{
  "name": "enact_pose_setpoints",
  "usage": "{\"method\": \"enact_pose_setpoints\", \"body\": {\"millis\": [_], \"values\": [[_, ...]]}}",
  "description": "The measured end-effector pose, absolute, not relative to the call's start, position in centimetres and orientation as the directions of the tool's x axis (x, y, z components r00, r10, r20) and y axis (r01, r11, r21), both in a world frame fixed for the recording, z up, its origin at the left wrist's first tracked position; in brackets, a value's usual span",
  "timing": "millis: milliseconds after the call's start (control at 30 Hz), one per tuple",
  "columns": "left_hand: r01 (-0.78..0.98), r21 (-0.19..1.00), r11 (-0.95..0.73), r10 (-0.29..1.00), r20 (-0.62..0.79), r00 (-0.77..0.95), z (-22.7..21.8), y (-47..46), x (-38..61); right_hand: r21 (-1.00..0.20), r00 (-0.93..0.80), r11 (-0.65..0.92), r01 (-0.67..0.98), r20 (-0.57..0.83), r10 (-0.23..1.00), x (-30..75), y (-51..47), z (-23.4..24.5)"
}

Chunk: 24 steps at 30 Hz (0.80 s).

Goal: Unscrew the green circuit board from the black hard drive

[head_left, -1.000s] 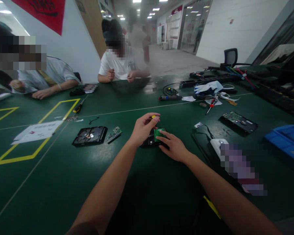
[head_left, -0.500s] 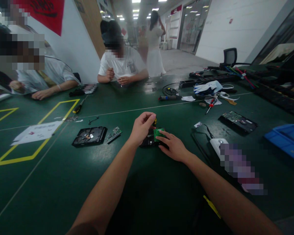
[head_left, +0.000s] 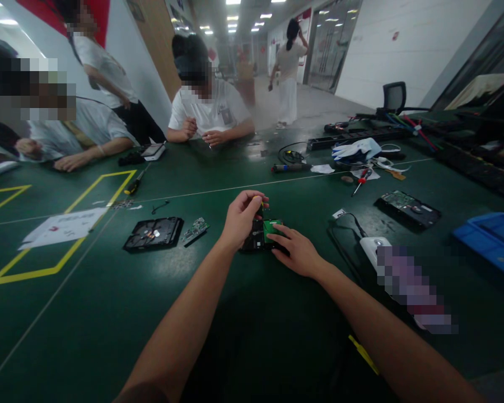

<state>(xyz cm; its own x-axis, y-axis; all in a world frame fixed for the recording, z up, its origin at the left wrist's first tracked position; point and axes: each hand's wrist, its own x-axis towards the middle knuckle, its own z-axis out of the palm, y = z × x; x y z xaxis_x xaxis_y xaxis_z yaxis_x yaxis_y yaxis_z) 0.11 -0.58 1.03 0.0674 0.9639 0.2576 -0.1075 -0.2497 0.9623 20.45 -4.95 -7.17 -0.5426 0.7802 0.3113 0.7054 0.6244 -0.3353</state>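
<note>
In front of me lies a black hard drive (head_left: 256, 242) with a green circuit board (head_left: 271, 226) on its right part. My left hand (head_left: 244, 217) is closed around a small screwdriver (head_left: 261, 205) with a yellow and black handle, held upright over the drive; its tip is hidden. The fingers of my right hand (head_left: 296, 249) are spread, and their tips rest on the green board. Left of the drive are a loose circuit board (head_left: 196, 230) and another opened hard drive (head_left: 154, 233).
A white power strip (head_left: 376, 246) with a cable lies to the right, near another hard drive (head_left: 408, 210) and a blue tray (head_left: 491, 240). A red screwdriver (head_left: 363, 178) and gloves (head_left: 357, 150) lie farther back. Co-workers sit across the table (head_left: 212, 115) and at left.
My left hand has shifted slightly left with the screwdriver, its fingers turned around the handle. My right hand stays put. In the background, one person moved right; another walks behind the left co-worker.
</note>
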Motion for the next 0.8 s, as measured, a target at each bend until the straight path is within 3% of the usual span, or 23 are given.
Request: {"method": "enact_pose_setpoints", "body": {"millis": [267,533,800], "values": [[-0.071,0.957,-0.282,0.951,0.288,0.114,1.06,-0.74,0.36,-0.330,-0.545,0.623,0.709,0.304,0.781,20.50,-4.95,-7.18],[0.053,0.945,-0.324,0.946,0.323,0.019,1.03,-0.78,0.03,-0.340,-0.550,0.625,0.703,0.296,0.781,20.52,-4.99,-6.91],[0.011,0.946,-0.323,0.936,0.317,0.153,1.15,-0.82,0.02,-0.340,-0.547,0.632,0.697,0.318,0.774,20.49,-4.91,-7.22]]}}
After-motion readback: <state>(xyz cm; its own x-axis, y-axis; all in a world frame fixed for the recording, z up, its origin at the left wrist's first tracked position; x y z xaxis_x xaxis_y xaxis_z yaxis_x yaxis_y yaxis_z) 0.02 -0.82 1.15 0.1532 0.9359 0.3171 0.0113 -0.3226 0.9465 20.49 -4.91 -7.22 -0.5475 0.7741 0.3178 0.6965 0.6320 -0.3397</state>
